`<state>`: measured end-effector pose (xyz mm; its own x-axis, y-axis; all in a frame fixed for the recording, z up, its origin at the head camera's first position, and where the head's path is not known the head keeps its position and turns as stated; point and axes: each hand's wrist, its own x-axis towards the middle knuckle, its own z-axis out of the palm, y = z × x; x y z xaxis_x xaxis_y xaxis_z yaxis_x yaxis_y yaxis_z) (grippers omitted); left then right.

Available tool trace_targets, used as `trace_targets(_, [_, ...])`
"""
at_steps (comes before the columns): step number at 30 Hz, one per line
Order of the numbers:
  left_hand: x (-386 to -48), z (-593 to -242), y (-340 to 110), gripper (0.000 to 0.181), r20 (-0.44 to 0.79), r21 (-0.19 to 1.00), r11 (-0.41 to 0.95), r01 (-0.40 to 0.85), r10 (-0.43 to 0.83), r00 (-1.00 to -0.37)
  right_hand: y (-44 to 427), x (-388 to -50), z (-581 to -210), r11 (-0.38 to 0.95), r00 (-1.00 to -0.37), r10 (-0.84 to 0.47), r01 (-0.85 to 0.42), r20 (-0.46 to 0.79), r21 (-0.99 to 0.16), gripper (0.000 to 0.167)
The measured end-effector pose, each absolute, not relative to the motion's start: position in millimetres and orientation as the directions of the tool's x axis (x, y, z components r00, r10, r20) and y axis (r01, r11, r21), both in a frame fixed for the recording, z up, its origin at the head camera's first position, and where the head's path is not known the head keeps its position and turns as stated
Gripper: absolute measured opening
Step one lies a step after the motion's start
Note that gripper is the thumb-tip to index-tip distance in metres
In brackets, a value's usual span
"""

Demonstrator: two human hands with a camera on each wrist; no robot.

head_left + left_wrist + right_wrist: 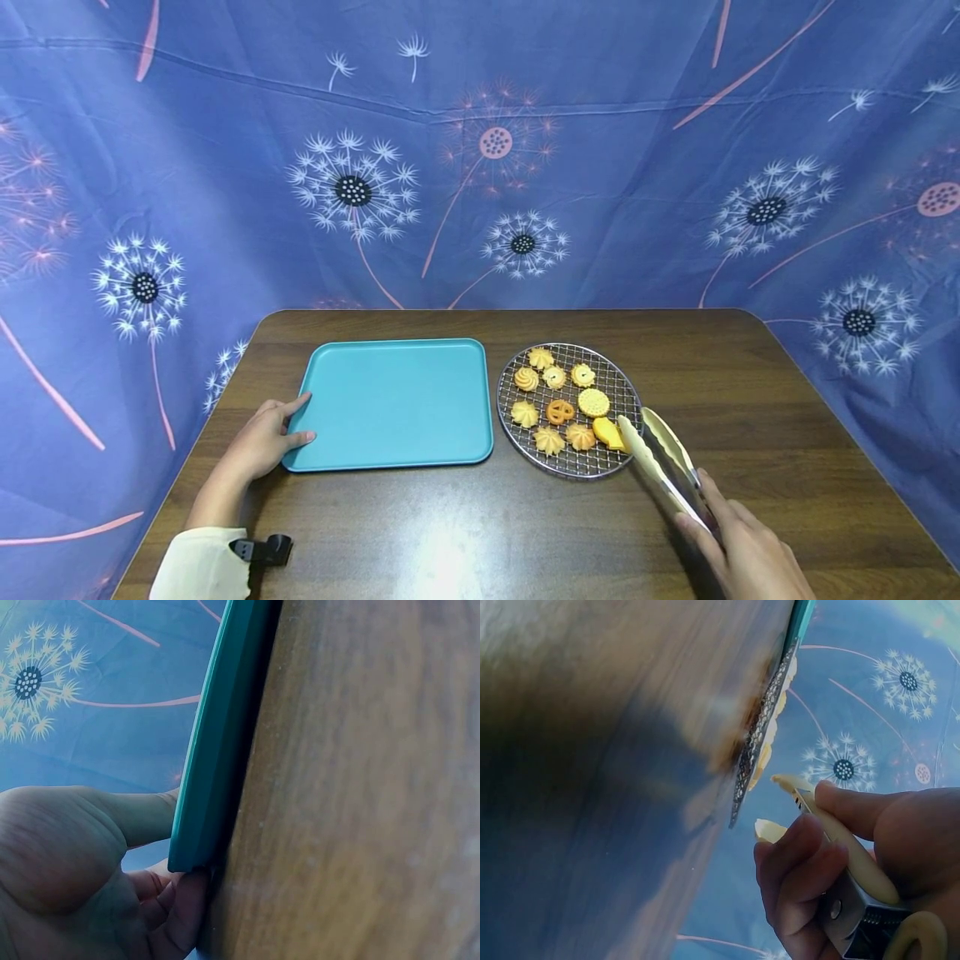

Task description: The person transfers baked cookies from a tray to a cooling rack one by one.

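Note:
My left hand (262, 437) pinches the left rim of a turquoise rectangular tray (397, 404). In the left wrist view the thumb lies over the tray's edge and the other fingers curl beneath it. A pair of tongs (654, 468) with cream tips is gripped in my right hand (750, 546). Its arms stand apart at the right edge of a round wire rack (611, 379). One tip is beside a yellow piece (607, 432); whether they touch, I cannot tell. Several cookies lie on the rack, among them a pretzel (560, 411) and a round yellow cookie (593, 402).
Tray and rack stand side by side on a dark brown wooden table (570, 533), a narrow gap between them. A blue cloth (622, 200) with dandelion prints hangs behind and around the table. A black strap (262, 550) sits at my left wrist.

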<state>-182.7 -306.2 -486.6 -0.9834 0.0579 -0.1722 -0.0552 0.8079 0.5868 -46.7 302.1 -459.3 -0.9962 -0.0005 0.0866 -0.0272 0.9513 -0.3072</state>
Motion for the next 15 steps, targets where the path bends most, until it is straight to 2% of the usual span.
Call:
trace_targets(9, [-182.7,-486.5,-305.2,0.073,-0.169,0.595,0.802,-0.056,0.056,-0.984,301.9,-51.5,-454.0,0.949,-0.999,0.021,0.009,0.037,-0.314,0.072])
trace_targets(15, [-182.8,-487.9,-306.4,0.073,-0.164,0.591,0.805,-0.049,0.061,-0.985,304.7,-54.3,-456.4,0.951,-0.999,0.020,0.004,0.048,-0.309,0.072])
